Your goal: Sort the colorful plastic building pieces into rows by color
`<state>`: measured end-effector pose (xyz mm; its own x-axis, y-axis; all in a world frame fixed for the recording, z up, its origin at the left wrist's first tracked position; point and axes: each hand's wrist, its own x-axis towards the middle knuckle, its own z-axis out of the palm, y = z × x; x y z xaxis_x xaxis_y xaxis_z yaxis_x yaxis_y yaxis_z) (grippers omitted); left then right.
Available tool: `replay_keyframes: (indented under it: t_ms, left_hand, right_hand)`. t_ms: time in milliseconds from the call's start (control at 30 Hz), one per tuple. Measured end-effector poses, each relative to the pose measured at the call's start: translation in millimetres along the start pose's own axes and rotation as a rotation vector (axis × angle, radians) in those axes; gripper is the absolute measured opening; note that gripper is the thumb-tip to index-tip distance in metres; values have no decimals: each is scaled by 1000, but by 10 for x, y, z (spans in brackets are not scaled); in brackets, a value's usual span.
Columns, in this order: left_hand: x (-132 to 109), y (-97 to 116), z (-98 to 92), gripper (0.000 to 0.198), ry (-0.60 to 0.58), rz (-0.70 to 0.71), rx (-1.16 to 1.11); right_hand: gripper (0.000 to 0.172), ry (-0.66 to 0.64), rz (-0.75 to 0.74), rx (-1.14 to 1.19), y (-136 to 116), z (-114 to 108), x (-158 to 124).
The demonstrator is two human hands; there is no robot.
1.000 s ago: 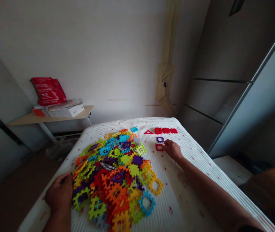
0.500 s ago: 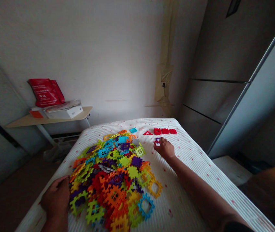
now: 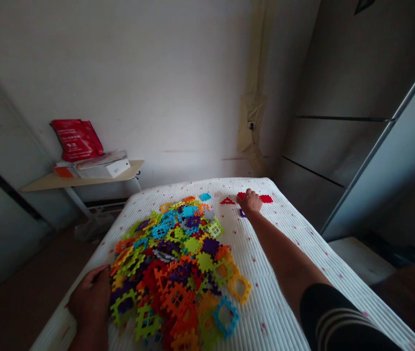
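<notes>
Toward the near left edge of the bed (image 3: 295, 225), the left hand (image 3: 91, 295) sits beside a heap of interlocking plastic tiles (image 3: 171, 263), fingers curled; whether they grip anything cannot be told. Near the far right corner, a purple frame (image 3: 242, 213) lies just short of the right hand (image 3: 250, 201), whose close-bent fingers cover the middle of a row of red pieces (image 3: 240, 195), hiding any hold. This row's long axis follows the far edge: red triangle frame (image 3: 227, 203) left, red tile (image 3: 266, 199) right, right hand nearer to both. Ribbed, red-dotted cover (image 3: 258, 282) lies beneath; beyond are a side table (image 3: 43, 183), red bag (image 3: 76, 140) and pale wall (image 3: 185, 87).
</notes>
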<state>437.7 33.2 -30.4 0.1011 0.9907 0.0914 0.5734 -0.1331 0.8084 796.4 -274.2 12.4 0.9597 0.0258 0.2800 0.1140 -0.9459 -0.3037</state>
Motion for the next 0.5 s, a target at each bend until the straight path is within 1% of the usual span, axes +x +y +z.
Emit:
replay_keyframes:
  t_ms: [233, 300, 367, 433, 467, 500]
  left_hand:
    - [21, -45, 25, 31, -4, 2, -13]
    - [15, -43, 26, 31, -1, 15, -22]
    - [10, -40, 24, 31, 0, 22, -20]
    - [8, -39, 20, 31, -1, 29, -10]
    - [8, -40, 18, 31, -3, 30, -8]
    - [10, -40, 17, 31, -5, 30, -7]
  right_hand:
    - [39, -46, 7, -27, -92, 32, 12]
    - [41, -54, 20, -32, -117, -20, 5]
    - [43, -27, 0, -33, -143, -111, -22]
    - [39, 14, -111, 7, -168, -216, -80]
    - [36, -3, -198, 70, -179, -262, -125]
    - [33, -60, -290, 155, -189, -297, -180]
